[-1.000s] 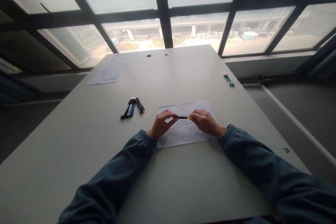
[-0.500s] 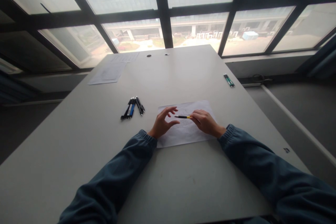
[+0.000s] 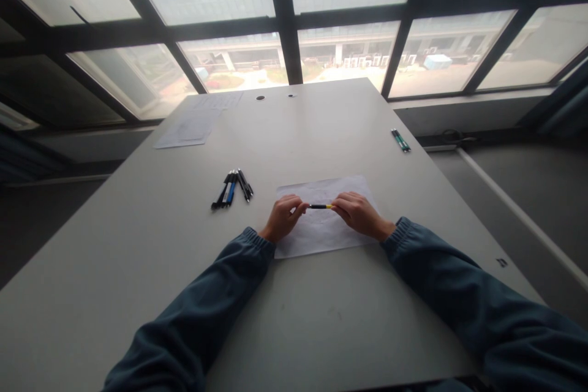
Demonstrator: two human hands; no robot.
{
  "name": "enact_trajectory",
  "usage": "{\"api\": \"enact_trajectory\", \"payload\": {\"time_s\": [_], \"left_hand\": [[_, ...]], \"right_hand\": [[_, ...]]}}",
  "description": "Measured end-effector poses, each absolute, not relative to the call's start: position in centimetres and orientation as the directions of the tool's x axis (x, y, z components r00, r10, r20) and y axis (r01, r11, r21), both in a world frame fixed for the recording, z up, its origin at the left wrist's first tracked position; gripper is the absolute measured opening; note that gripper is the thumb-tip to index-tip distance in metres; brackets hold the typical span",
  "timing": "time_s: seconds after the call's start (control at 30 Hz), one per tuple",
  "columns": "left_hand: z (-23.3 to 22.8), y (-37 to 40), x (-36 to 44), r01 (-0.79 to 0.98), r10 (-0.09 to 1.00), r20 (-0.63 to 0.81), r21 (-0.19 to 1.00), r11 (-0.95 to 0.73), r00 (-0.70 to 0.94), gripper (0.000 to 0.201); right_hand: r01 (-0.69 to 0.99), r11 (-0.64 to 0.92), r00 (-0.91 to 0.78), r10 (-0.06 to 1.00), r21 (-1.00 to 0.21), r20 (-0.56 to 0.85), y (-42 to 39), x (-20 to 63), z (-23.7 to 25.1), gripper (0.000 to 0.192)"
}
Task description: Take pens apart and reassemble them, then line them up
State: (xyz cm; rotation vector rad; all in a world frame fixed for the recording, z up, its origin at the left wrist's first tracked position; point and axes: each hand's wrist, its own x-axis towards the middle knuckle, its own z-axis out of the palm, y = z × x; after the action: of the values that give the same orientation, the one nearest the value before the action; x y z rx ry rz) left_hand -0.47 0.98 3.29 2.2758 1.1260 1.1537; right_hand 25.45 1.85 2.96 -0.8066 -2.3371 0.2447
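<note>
A black and yellow pen (image 3: 320, 206) is held level between my two hands, above a white sheet of paper (image 3: 321, 239). My left hand (image 3: 283, 216) pinches its tip end between thumb and fingers. At the yellow end, my right hand (image 3: 356, 213) is closed round the barrel, hiding that part of it. The sheet lies flat on the table under both hands, with faint marks on it.
Left of the sheet lies a group of several black and blue pens (image 3: 229, 188). Green pens (image 3: 400, 140) rest near the right edge of the white table (image 3: 294, 141). Papers (image 3: 186, 128) lie at the far left, and two round holes are at the back.
My left hand was open with its fingers apart beside the pen tip; its fingers have now closed on that end. My right hand has kept its hold and barely moved.
</note>
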Motion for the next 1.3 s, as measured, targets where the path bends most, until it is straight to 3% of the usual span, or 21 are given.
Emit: {"api": "enact_trajectory", "payload": {"time_s": [0.27,0.5,0.57,0.7,0.83,1.07,1.3], "left_hand": [[3.54,0.89,-0.19,0.465,0.746,0.588,0.591,-0.659,0.312,0.02],[3.73,0.79,-0.06,0.436,0.73,0.596,0.589,-0.681,0.335,0.01],[3.72,0.81,-0.07,0.435,0.729,0.594,0.588,-0.682,0.339,0.014],[3.53,0.87,-0.22,0.453,0.738,0.602,0.59,-0.669,0.306,0.044],[3.22,0.92,-0.54,0.501,0.794,0.541,0.623,-0.6,0.279,0.025],[2.96,1.14,-0.75,0.536,0.799,0.456,0.593,-0.601,0.393,0.046],[3.13,1.01,-0.51,0.547,0.777,0.479,0.553,-0.628,0.408,0.042]], "right_hand": [[0.482,0.794,-0.593,0.606,-0.369,0.529,2.0,25.47,2.57,0.025],[0.487,0.79,-0.595,0.612,-0.372,0.52,2.02,25.47,2.63,0.025],[0.488,0.791,-0.593,0.611,-0.37,0.524,2.01,25.45,2.71,0.025],[0.502,0.786,-0.573,0.615,-0.361,0.542,1.95,25.4,2.95,0.026],[0.507,0.786,-0.566,0.613,-0.354,0.552,1.95,25.37,3.02,0.028],[0.483,0.807,-0.605,0.587,-0.339,0.537,2.0,25.46,2.77,0.026],[0.469,0.819,-0.636,0.572,-0.329,0.517,2.01,25.48,2.73,0.027]]}}
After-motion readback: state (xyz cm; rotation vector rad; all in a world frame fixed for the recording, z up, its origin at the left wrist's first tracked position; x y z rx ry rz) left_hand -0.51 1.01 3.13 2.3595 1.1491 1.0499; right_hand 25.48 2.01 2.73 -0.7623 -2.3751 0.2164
